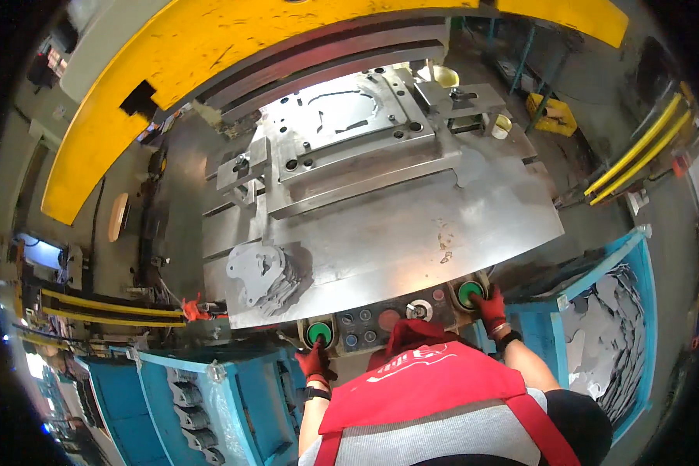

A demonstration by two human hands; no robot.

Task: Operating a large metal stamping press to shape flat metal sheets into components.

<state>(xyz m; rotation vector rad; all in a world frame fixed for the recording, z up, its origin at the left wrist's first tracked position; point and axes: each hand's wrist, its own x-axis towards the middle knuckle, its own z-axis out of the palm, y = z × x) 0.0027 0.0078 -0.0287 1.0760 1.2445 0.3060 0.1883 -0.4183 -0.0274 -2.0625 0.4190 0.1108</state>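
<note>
My left hand (314, 363), in a red glove, is at the left green push button (318, 334) with a digit reaching up onto it. At the other end of the control panel (369, 319), my right hand (490, 309), also red-gloved, lies against the right green push button (470, 294). The digits of each hand are apart, and neither holds anything; whether the buttons are pushed in I cannot tell. Ahead, a steel die (353, 147) sits on the press bed (412, 233). A stack of flat grey metal plates (262, 273) lies at the bed's front left corner.
The yellow press frame (210, 50) arches over the die. A blue bin (646, 326) of grey sheet parts (610, 342) stands at right; a blue rack (151, 388) with stacked parts stands at left. Yellow bars (637, 151) flank the bed. A yellow crate (551, 115) is behind.
</note>
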